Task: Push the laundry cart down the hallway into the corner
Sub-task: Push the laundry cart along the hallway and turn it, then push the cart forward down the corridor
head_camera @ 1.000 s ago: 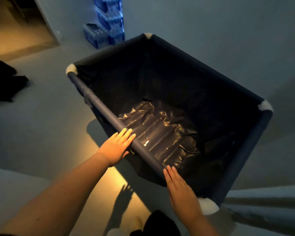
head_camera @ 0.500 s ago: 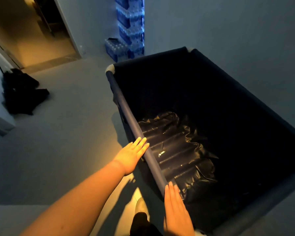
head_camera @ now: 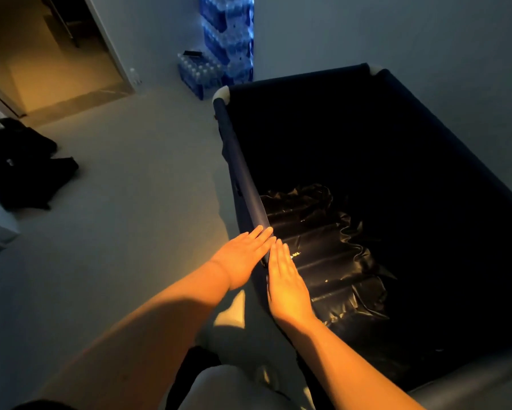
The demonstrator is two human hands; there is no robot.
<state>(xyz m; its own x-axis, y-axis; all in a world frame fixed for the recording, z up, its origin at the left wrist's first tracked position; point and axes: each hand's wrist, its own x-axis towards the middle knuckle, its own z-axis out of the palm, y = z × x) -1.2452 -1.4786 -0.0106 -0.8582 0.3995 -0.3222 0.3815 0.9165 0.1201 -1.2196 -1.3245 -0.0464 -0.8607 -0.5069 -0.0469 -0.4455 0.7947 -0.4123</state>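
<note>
The laundry cart (head_camera: pixel 240 170) is a big dark navy fabric bin on a tube frame with white corner caps, filling the right half of the view. A crumpled black plastic liner (head_camera: pixel 331 255) lies on its bottom. My left hand (head_camera: pixel 243 258) rests flat against the outside of the near left rail, fingers straight and together. My right hand (head_camera: pixel 287 288) lies flat on the same rail just to the right, fingertips almost touching the left hand's. Neither hand wraps around the rail.
Stacked packs of water bottles (head_camera: pixel 225 45) stand against the far wall just beyond the cart's far left corner. A lit doorway (head_camera: pixel 56 63) opens at the upper left. Dark clothing (head_camera: pixel 24 167) lies on the grey floor at the left.
The cart has turned and rolled toward the far wall and the bottle packs. My right hand slid up the rail until it sits beside my left hand.
</note>
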